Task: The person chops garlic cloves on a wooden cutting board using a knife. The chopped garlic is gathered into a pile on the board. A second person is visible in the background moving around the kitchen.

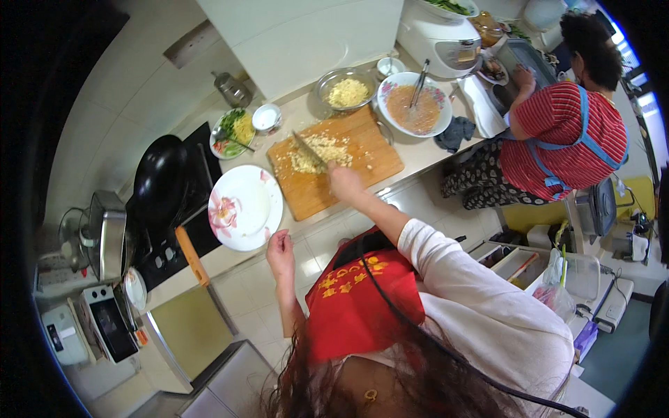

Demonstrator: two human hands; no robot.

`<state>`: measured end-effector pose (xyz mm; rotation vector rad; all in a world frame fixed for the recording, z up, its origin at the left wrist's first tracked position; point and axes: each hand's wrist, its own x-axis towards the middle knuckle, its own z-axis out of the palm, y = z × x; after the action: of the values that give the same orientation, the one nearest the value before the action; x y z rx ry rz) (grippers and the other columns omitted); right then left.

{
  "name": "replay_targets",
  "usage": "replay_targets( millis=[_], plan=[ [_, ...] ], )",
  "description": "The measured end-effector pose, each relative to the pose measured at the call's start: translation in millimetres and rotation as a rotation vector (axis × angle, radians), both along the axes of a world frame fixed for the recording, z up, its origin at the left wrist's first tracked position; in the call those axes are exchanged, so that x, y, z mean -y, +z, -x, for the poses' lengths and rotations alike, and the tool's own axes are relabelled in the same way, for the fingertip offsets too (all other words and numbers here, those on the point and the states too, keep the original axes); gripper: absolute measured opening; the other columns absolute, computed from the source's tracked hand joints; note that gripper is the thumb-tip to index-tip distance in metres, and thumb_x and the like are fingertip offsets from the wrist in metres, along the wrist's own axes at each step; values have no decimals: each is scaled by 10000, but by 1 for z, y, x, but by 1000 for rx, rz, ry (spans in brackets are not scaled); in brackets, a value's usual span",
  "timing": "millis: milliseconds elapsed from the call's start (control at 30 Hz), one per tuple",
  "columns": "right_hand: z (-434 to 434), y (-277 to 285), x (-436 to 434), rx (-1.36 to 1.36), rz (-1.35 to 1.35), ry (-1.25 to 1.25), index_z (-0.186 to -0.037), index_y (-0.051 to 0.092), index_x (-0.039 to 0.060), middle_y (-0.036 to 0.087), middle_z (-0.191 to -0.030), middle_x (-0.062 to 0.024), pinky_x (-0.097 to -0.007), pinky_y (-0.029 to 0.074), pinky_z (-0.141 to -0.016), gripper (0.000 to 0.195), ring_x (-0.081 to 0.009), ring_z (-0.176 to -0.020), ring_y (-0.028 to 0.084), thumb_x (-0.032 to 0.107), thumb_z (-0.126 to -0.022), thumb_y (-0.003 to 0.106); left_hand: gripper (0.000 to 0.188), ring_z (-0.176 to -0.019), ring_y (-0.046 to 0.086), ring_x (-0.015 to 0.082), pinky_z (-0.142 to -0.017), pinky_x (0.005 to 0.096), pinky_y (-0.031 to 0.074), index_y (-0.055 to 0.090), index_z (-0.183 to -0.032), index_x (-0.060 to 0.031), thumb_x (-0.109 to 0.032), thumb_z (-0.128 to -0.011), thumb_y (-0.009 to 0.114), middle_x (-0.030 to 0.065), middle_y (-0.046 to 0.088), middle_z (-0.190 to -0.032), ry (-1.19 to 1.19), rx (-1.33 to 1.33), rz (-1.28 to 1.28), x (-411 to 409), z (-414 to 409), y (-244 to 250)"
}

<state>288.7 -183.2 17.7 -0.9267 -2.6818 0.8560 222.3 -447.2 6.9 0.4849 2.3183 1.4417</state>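
Observation:
My right hand (345,182) grips the handle of a kitchen knife (309,149). Its blade lies across a heap of finely chopped pale yellow food (334,151) on a wooden cutting board (379,157). Loosely curled, my left hand (280,253) hangs by the counter edge, just below a large white plate with pink flowers (245,209); I see nothing in it. More chopped yellow food (347,93) fills part of a metal bowl (322,89) behind the board. To its right, a flowered bowl (443,123) holds an orange-brown mixture with chopsticks (419,83) in it.
At left, a black wok (159,172) with an orange handle (192,256) sits over the stove, the handle jutting past the counter edge. A plate of cut vegetables (230,130) stands behind the flowered plate. Another person (567,136) works at the right, near a rice cooker (436,39).

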Motion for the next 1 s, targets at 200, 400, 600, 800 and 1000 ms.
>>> replay_targets(
  millis=[200,400,600,800,1000],
  plan=[
    [8,11,17,-89,-39,35,-984,498,-15,624,-692,-244,-527,494,-589,175,-419,-670,628,115,-871,474,152,-878,608,125,-757,277,498,617,-1043,-21,-26,-904,557,38,649,-906,-42,-153,134,8,-1,7],
    [18,7,35,-18,-3,63,-984,487,-29,624,-692,-260,-540,489,-602,186,-441,-660,619,117,-870,472,136,-711,640,186,-657,296,504,639,-985,-14,-19,-863,580,109,663,-831,38,-60,-11,7,2,0],
    [17,-1,27,17,-28,52,-984,501,-22,623,-692,-262,-542,491,-611,195,-439,-666,625,139,-882,462,135,-699,640,192,-650,301,503,635,-982,-15,-28,-855,591,116,668,-831,33,-125,-20,10,-3,0],
    [5,0,10,54,-42,47,-979,508,3,629,-714,-254,-542,489,-641,200,-439,-701,624,185,-915,456,134,-690,640,204,-648,313,506,632,-984,-19,-28,-857,588,118,667,-837,39,-141,49,11,-2,2],
    [0,5,-2,67,-121,13,-964,505,6,629,-712,-255,-533,493,-630,185,-433,-703,627,175,-915,448,128,-689,638,205,-639,313,504,635,-976,-20,-29,-861,581,121,665,-842,36,-123,40,4,1,0]
  ],
)
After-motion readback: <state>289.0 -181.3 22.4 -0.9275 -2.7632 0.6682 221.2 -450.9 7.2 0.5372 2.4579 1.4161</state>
